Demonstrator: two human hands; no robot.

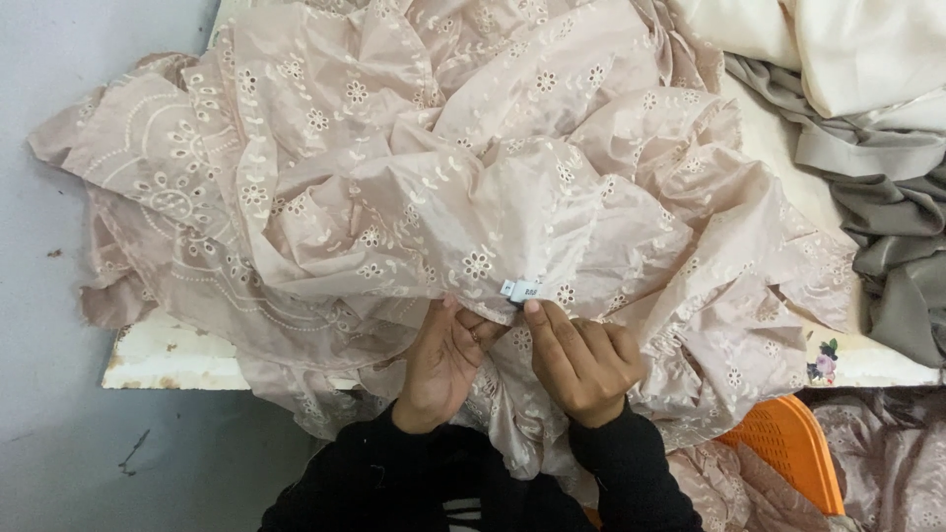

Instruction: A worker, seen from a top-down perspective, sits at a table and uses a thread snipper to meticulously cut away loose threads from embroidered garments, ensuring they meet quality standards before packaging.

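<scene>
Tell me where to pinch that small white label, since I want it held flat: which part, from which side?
Probably pinch the white label by its free lower edge, from the near side, where the right hand thumb already touches it. Its upper edge seems attached to the pink embroidered fabric.

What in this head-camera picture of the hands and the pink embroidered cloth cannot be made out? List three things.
- Head view: fingertips of the left hand, tucked under the pink embroidered cloth.
- Head view: print on the small white label, too small.
- Head view: orange plastic crate, mostly covered by cloth, cut off at the bottom edge.
</scene>
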